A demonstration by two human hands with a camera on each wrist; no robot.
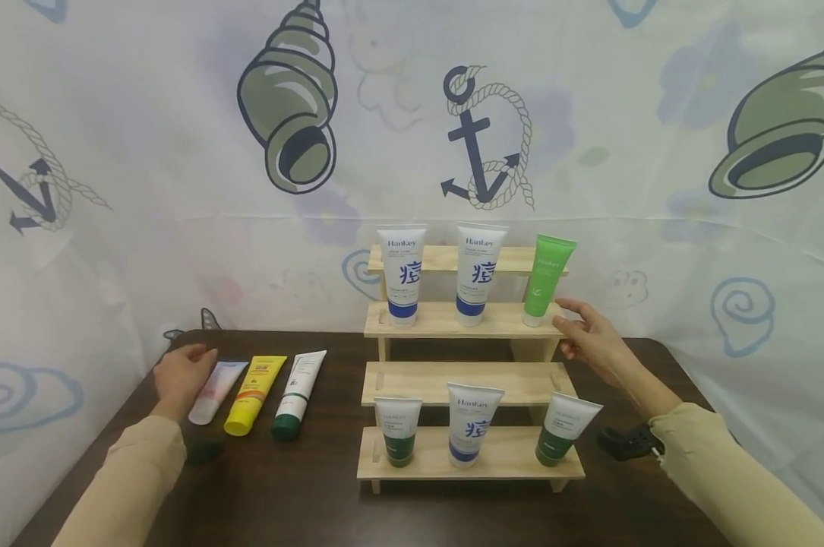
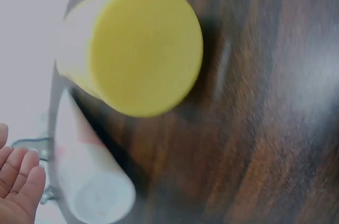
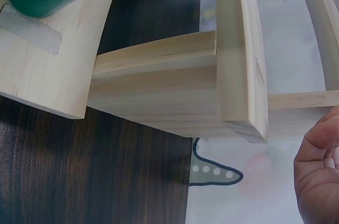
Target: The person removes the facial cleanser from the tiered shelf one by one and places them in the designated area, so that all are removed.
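Note:
My left hand (image 1: 182, 376) is beside a white-and-pink tube (image 1: 218, 391), fingers loosely bent; in the left wrist view the hand (image 2: 20, 189) is apart from that tube (image 2: 95, 181). A yellow tube (image 1: 254, 395) and a white tube with a green cap (image 1: 298, 395) lie to its right. At the right end of the rack's third tier (image 1: 428, 323), my right hand (image 1: 596, 342) has thumb and forefinger spread near a green tube (image 1: 548, 277), not holding it. In the right wrist view the hand (image 3: 320, 171) is partly cut off, so contact with the wood is unclear.
The wooden rack (image 1: 466, 380) bears two white-and-blue tubes on the third tier beside the green one, and several tubes on the lowest tier (image 1: 510, 471). A black object (image 1: 623, 443) is by the right wrist. Patterned cloth (image 1: 398, 114) hangs behind the brown table (image 1: 247, 494).

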